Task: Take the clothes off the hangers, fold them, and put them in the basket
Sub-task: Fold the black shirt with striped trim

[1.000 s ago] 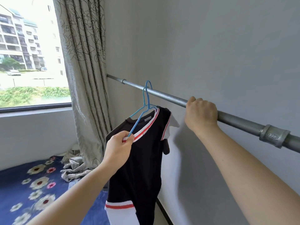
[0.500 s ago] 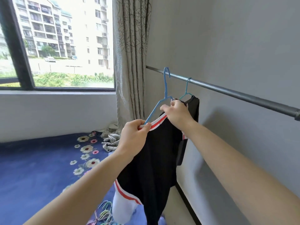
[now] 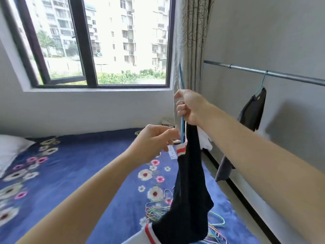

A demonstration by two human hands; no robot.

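Note:
A black top (image 3: 190,191) with red-and-white trim hangs from a blue hanger (image 3: 182,80) held out over the bed, away from the rail. My right hand (image 3: 190,106) grips the hanger near its neck, where the top's shoulder sits. My left hand (image 3: 154,141) pinches the striped collar and its white label just left of the hanger. A second dark garment (image 3: 251,111) hangs on a teal hanger (image 3: 263,83) from the metal rail (image 3: 290,77) on the right wall. No basket is in view.
A bed with a blue flowered cover (image 3: 79,166) fills the lower left, with a white pillow (image 3: 10,147) at its edge. Several coloured empty hangers (image 3: 158,210) lie on the cover below the top. A window (image 3: 98,41) and patterned curtain (image 3: 191,41) stand behind.
The hanger with the black top has come off the rail and swung left over the bed. My right hand moved from the collar up to the hanger's neck, and my view turned left.

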